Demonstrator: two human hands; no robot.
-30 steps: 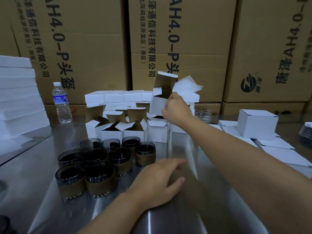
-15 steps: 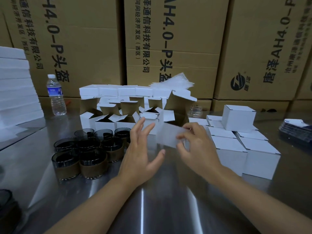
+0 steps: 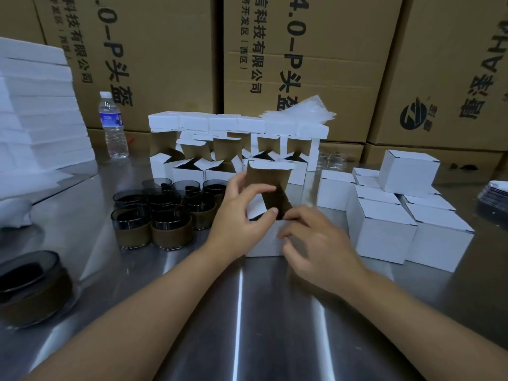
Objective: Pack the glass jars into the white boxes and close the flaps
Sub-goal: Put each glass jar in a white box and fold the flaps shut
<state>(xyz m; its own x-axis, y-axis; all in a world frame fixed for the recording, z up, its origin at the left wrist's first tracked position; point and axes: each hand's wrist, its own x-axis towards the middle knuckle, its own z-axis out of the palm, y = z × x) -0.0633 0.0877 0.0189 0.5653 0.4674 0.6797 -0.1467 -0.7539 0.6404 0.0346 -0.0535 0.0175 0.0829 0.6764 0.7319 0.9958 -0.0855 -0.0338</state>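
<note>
Head view: open white box [image 3: 264,243] sits on the surface [image 3: 247,312], lid flap up; left hand [image 3: 239,215] grips its left side, right hand [image 3: 319,240] pinches its front edge; glass jars [image 3: 162,213] clustered to its left.

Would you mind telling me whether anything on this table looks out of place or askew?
One glass jar sits alone at the near left, apart from the cluster of jars. A sheaf of translucent sheets lies fanned and tilted on top of the back row of white boxes. Nothing looks spilled or damaged.
</note>
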